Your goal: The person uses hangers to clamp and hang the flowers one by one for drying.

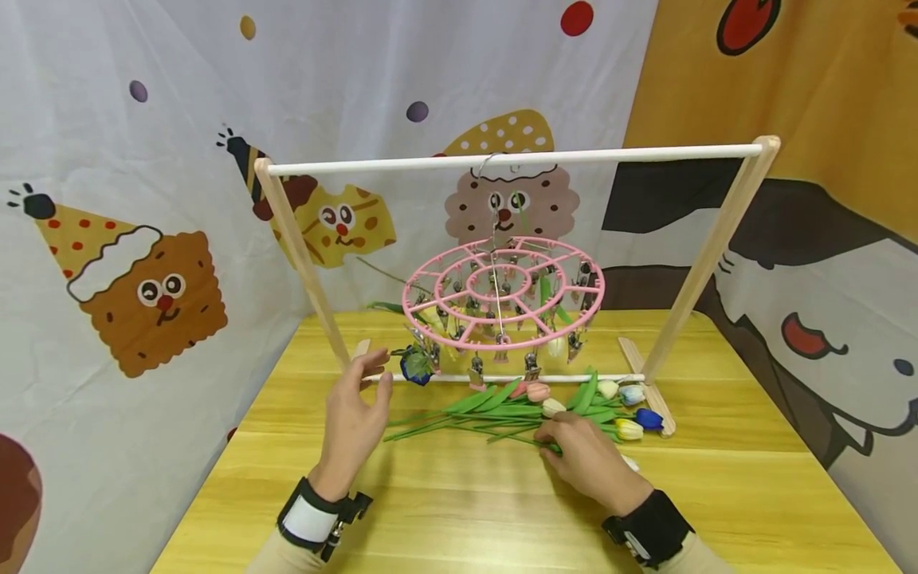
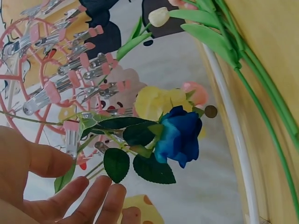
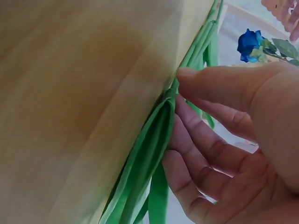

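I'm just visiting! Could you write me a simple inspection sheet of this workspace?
Surface: wooden table.
Job's things: pink clip rack hanging from a frame; blue rose by the rack's left side; tulips lying in a loose pile.
Clutter: nothing seen.
Left hand: open, near the rose.
Right hand: pinching a green stem.
Cables: nothing seen.
Surroundings: curtain with cartoon prints.

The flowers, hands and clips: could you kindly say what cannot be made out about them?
Head view: lowest white bloom, partly hidden by the right hand.
Head view: clips, too small and overlapping to count.
Left wrist view: left hand, cut off by the left and bottom edges.
Right wrist view: green leaves, cut off by the bottom edge.
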Demonstrator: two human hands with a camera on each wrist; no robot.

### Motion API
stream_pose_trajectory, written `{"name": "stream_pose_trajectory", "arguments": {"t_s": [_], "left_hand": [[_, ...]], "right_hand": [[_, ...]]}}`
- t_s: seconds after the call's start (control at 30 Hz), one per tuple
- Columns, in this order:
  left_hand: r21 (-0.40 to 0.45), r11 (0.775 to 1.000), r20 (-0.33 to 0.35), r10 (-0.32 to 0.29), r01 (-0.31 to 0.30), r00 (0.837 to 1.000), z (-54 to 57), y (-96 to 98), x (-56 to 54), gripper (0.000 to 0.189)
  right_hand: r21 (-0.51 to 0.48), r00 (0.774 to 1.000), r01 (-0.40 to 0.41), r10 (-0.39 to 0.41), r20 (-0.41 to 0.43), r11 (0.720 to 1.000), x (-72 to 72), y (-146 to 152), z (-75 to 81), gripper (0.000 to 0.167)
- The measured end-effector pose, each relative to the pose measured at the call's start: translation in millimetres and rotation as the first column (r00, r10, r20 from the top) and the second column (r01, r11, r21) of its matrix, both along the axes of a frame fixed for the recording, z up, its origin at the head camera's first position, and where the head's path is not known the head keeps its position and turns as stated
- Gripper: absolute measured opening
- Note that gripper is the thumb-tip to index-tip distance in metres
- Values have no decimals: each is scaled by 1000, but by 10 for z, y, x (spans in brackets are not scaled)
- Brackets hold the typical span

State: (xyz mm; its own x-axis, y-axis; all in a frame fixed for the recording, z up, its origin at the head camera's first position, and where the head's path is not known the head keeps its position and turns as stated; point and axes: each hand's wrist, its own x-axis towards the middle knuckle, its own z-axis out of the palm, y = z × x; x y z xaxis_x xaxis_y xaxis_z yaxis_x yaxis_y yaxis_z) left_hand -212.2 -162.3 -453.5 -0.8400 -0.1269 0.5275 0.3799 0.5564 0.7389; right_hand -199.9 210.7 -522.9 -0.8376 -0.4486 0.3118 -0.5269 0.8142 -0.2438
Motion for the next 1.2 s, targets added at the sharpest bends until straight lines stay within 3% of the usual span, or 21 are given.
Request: {"name": "stream_pose_trajectory", "arguments": {"t_s": [0.2, 0.47, 0.63, 0.77, 0.9, 1.03, 1.1, 1.2], "left_hand": [[-66, 998, 43, -8, 10, 999, -78, -4, 106, 26], [-204, 970, 97, -116, 134, 989, -138, 176, 186, 22], [-241, 939, 188, -203, 245, 961, -206, 288, 206, 27], [-230, 927, 265, -234, 297, 935, -277, 341, 206, 31], [-147, 936, 300, -266, 320, 916, -300, 361, 192, 31], [36, 942, 313, -328, 334, 891, -272, 370, 194, 26], [143, 927, 302, -376, 348, 876, -245, 379, 211, 23], [281, 882, 250, -449, 379, 858, -196, 402, 258, 19]], "right_hand": [[14, 999, -22, 22, -23, 1000, -21, -12, -14, 19], [32, 996, -70, 72, -45, 997, 0, 21, 102, 19], [43, 996, -69, 71, -59, 997, 38, 43, 177, 20], [29, 996, -74, 75, -57, 997, 58, 52, 227, 20], [-18, 997, -74, 73, -28, 997, 73, 45, 308, 22], [-76, 996, -88, 86, -27, 993, 99, 20, 394, 26], [-102, 994, -102, 97, -54, 989, 120, 1, 430, 27], [-131, 988, -123, 109, -106, 984, 153, -42, 483, 28]]}}
